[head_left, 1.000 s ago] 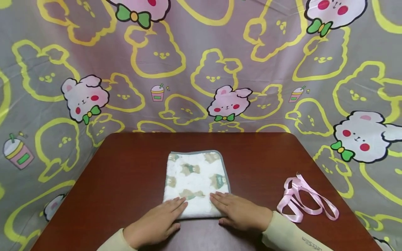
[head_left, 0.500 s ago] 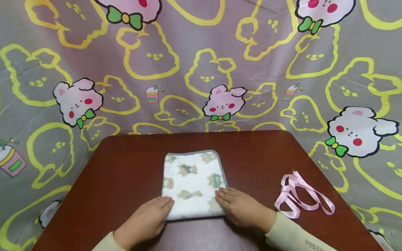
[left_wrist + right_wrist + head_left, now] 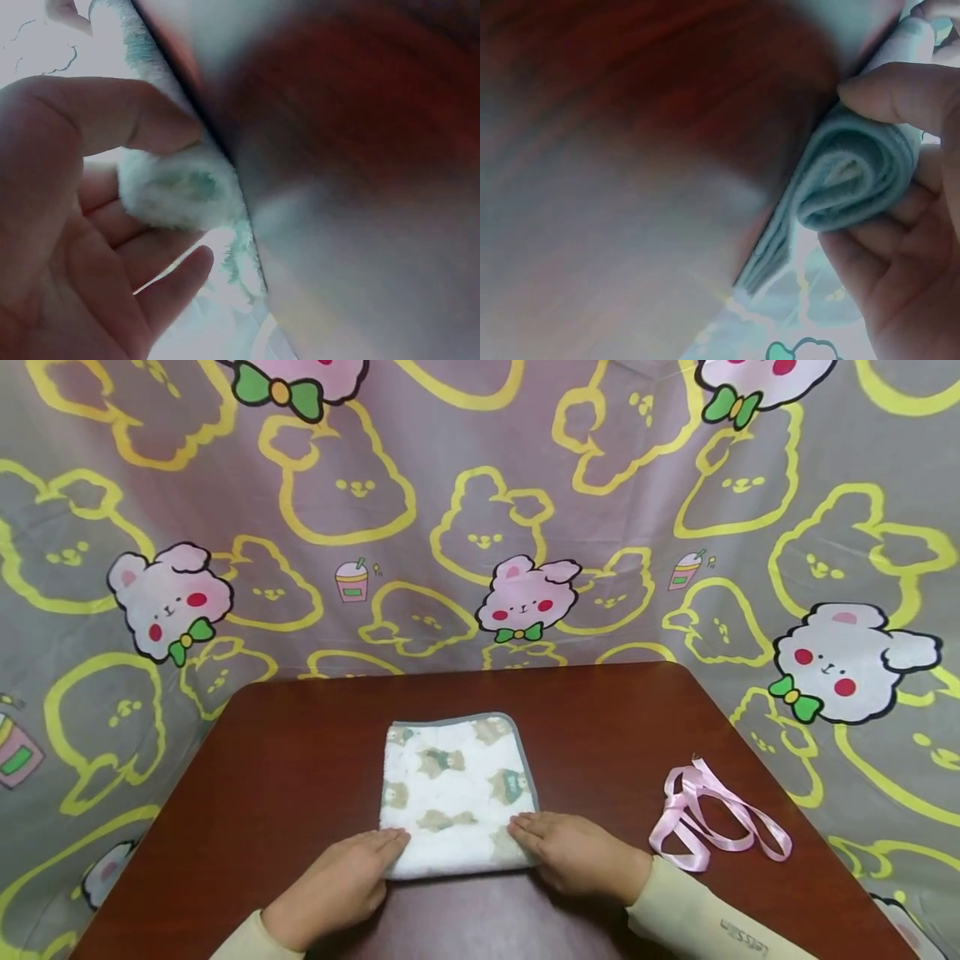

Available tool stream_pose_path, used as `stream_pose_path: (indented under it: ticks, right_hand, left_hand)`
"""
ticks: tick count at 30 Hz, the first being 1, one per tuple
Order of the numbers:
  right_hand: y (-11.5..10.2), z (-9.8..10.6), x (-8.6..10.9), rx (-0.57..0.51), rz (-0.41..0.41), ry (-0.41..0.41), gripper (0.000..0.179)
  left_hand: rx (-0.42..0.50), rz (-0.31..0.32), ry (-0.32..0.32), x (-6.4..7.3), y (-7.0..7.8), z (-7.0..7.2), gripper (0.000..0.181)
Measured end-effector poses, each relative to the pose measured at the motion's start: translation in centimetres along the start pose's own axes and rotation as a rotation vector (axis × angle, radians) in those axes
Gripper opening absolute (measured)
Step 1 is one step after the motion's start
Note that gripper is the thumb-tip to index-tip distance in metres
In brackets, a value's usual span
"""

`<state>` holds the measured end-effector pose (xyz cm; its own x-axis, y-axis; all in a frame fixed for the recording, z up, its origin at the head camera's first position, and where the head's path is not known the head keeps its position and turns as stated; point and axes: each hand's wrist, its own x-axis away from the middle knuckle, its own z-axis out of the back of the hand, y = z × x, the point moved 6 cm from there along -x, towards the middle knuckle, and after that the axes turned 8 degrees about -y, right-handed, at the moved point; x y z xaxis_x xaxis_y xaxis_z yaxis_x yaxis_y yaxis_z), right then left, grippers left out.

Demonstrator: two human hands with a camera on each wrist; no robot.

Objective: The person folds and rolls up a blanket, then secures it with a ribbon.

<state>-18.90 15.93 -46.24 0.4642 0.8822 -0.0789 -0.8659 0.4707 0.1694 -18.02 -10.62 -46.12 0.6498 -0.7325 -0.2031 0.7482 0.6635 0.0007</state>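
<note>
A white plush towel [image 3: 450, 785] with brown bears and a grey-bound edge lies folded on the table. Its near edge is rolled up; in the right wrist view the end of the roll [image 3: 866, 169] shows as a coil. My left hand [image 3: 337, 881] holds the roll at the near left corner, and in the left wrist view the thumb and fingers go round the fluffy roll end [image 3: 176, 187]. At the near right corner my right hand [image 3: 581, 856] grips the other end, thumb on the near side and fingers over the far side.
A loose pink satin ribbon [image 3: 708, 818] lies in loops on the right of the brown table [image 3: 285, 760], beyond my right hand. Behind and beside the table hangs a grey curtain [image 3: 420, 543] printed with cartoon bunnies.
My left hand has moved outward from the towel's top to its near left corner. The right hand has shifted slightly to the near right corner. The head view has turned a little right.
</note>
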Motion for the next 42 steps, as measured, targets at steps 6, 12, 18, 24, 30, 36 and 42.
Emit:
stream_pose_path:
  ticks: [6,12,18,24,30,36,42]
  right_hand:
    - [1.0,0.2,0.1,-0.103,-0.047,-0.002,0.057]
    - [2.7,0.5,0.2,-0.315,-0.103,0.008,0.049]
    - [3.8,0.8,0.4,-0.446,-0.118,0.044,0.041]
    - [4.6,0.5,0.5,-0.544,-0.142,0.029,0.039]
    - [5.1,0.2,0.5,-0.671,-0.180,-0.004,0.036]
    - [5.5,-0.1,0.4,-0.737,-0.228,-0.002,0.035]
    - [5.5,-0.2,0.2,-0.798,-0.262,0.010,0.040]
  left_hand:
    - [0.039,0.039,0.009,-0.4,-0.6,0.2,0.042]
    - [0.158,0.115,-0.015,-0.5,-1.5,0.1,0.032]
    - [0.267,0.168,-0.040,-0.3,-2.1,0.1,0.030]
    - [0.381,0.144,0.018,-0.3,-2.4,0.8,0.027]
    - [0.467,0.173,-0.002,0.2,-2.7,0.5,0.024]
    - [0.553,0.238,-0.054,0.6,-3.2,0.0,0.020]
    - [0.615,0.272,-0.074,0.9,-3.2,-0.1,0.015]
